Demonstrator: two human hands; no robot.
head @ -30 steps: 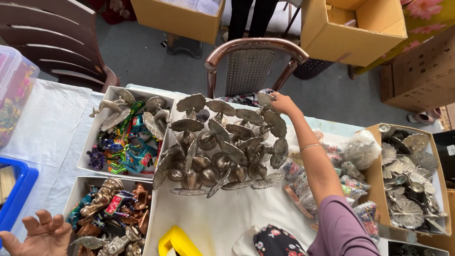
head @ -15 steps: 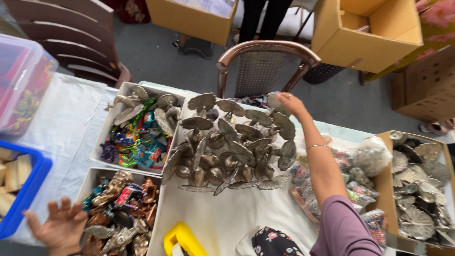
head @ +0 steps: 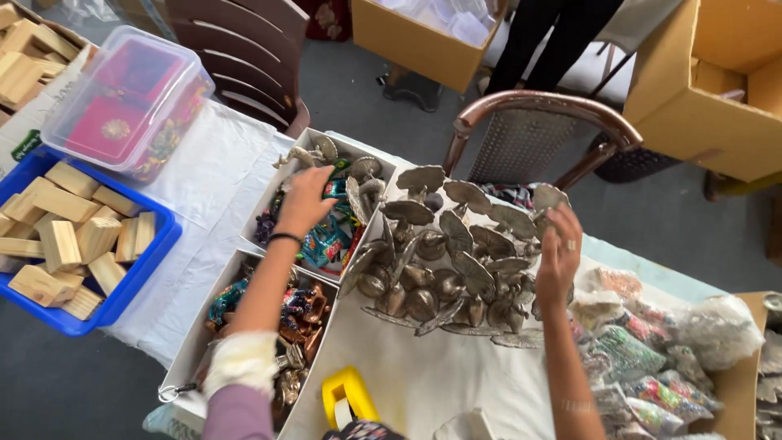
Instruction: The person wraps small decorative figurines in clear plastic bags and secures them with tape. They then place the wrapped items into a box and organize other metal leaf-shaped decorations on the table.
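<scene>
Head view is showing a metal pile (head: 456, 261) filling the table's (head: 423, 383) middle (little bare cloth is lying near it). Left hand (head: 305, 200) is reaching left of the pile into a white box (head: 281, 175), fingers curling onto colourful trinkets (head: 326, 240); whether it grips is unclear. Right hand (head: 560, 257) is resting, fingers loose, on the pile's right edge, bagged items (head: 643, 358) crowding beyond.

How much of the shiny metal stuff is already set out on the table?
Done: a big cluster of metal figurines stands on the white cloth. In hand: the left hand reaches into the far white box of figures, and the right hand touches the cluster's edge. Left: both white boxes look full.
</scene>
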